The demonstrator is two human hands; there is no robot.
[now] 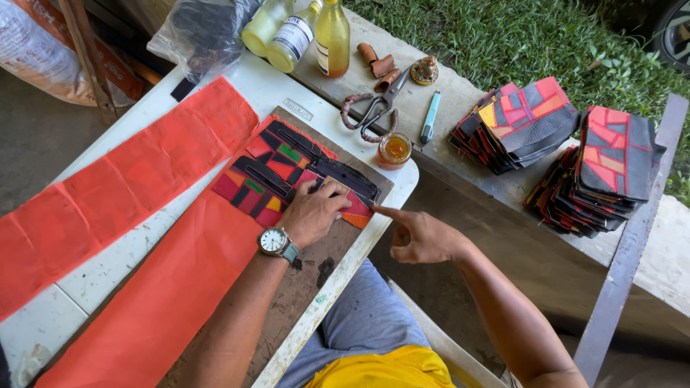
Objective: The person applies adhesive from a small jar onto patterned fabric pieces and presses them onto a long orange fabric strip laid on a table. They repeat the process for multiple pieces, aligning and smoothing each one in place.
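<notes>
My left hand (316,210), with a wristwatch on the wrist, presses flat on a multicoloured patchwork piece (284,169) of black, red, green and orange. The piece lies on a brown wooden board (316,273) on the white table (129,251). My right hand (420,236) hovers at the table's edge with the index finger stretched out, its tip touching the orange corner of the patchwork piece. Neither hand grips anything. Long strips of orange-red fabric (122,187) lie left of and under the board.
A small jar of amber glue (394,150) stands at the table corner. On the concrete ledge lie scissors (374,110), a blue utility knife (429,117), bottles (332,36) and two stacks of patchwork pieces (521,122) (600,172). Grass lies beyond.
</notes>
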